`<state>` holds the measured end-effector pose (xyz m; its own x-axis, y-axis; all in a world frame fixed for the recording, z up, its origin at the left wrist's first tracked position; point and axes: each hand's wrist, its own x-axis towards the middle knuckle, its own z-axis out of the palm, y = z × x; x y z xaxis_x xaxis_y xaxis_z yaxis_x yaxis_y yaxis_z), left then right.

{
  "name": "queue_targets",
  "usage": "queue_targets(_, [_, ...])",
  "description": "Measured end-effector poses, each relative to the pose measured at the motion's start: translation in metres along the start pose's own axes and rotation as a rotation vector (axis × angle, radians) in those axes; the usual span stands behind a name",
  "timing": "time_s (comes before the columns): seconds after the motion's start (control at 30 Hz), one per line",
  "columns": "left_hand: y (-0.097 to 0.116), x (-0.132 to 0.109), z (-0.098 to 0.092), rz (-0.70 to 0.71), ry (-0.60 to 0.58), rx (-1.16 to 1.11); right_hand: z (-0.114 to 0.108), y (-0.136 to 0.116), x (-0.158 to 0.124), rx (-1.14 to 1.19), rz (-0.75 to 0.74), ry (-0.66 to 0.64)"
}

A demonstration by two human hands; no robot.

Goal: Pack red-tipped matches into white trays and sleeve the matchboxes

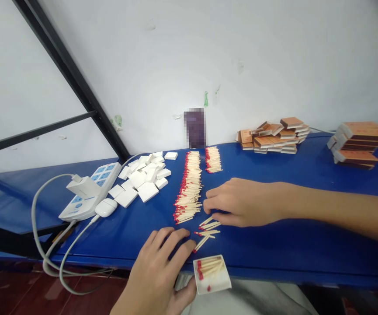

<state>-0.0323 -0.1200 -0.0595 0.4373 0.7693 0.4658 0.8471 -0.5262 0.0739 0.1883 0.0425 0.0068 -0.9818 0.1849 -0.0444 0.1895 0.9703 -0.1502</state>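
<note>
My left hand (159,271) rests on the near edge of the blue table (306,227). Its fingers lie spread on the surface, and its thumb touches a white matchbox tray (212,274) holding a few red-tipped matches. My right hand (241,202) reaches in from the right. Its fingers are curled down onto several loose matches (206,232) just beside a long row of matches (189,188). A shorter row of matches (213,159) lies farther back.
A heap of white empty trays (143,179) lies left of the rows. A white power strip (90,190) with a plugged charger, cables and a white earbud case (106,207) sits at the left. Brown matchbox sleeves are stacked at back centre (274,135) and far right (359,144).
</note>
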Motion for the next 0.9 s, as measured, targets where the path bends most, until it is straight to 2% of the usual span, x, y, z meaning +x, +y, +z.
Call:
queue_targets(0.2, [0.001,-0.001,0.002,-0.013,0.025,-0.015,0.001,-0.008,-0.004,0.063,-0.085,0.144])
queue_targets(0.3, [0.001,0.0,0.002,-0.018,0.014,-0.019,0.001,-0.014,-0.005,0.173,-0.185,0.132])
queue_targets(0.43, [0.001,0.001,0.001,-0.02,-0.004,-0.014,0.011,-0.021,-0.002,0.143,-0.259,0.128])
queue_targets(0.57, [0.0,0.001,0.0,-0.021,-0.004,-0.006,0.025,-0.03,0.0,0.052,-0.227,0.208])
queue_targets(0.7, [0.0,0.002,0.001,-0.021,0.014,-0.01,0.031,-0.041,-0.001,-0.008,-0.267,0.181])
queue_targets(0.8, [0.001,0.003,0.001,-0.033,0.029,-0.017,0.023,-0.044,-0.003,0.008,-0.268,0.139])
queue_targets(0.9, [0.002,0.003,0.0,-0.023,0.048,-0.001,0.006,-0.038,-0.008,0.077,-0.167,0.087])
